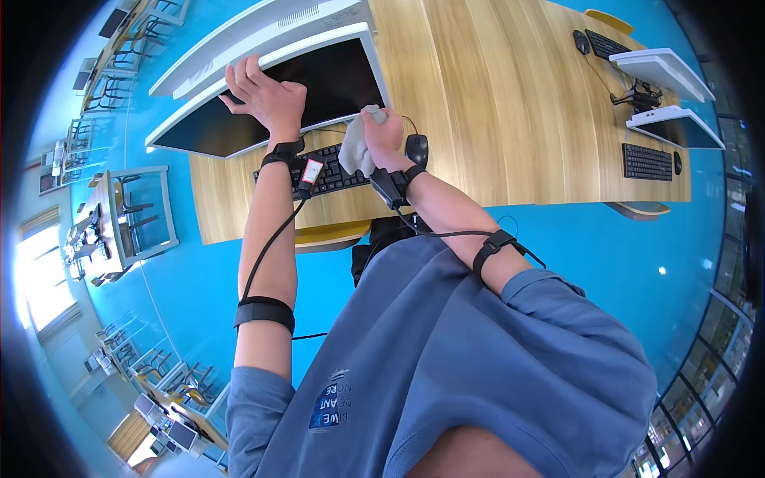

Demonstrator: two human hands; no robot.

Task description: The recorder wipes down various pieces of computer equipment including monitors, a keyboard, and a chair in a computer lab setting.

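My left hand (266,95) lies at the top edge of a white-framed monitor (334,74), its fingers spread over the frame and the thumb before the dark screen. A bunched grey cloth (356,146) is gripped in my right hand (384,134), near the monitor's lower right corner. The cloth hangs over part of a black keyboard (337,181). Just right of my right hand rests a black mouse (416,149). Both wrists wear black straps with small cabled devices.
Behind the monitor stands the white back of another screen (239,45). Farther right on the wooden table (478,107) are two more monitors, keyboards (647,162), mice and a tangle of black cables (639,97). A yellow chair (331,234) is tucked under the near edge.
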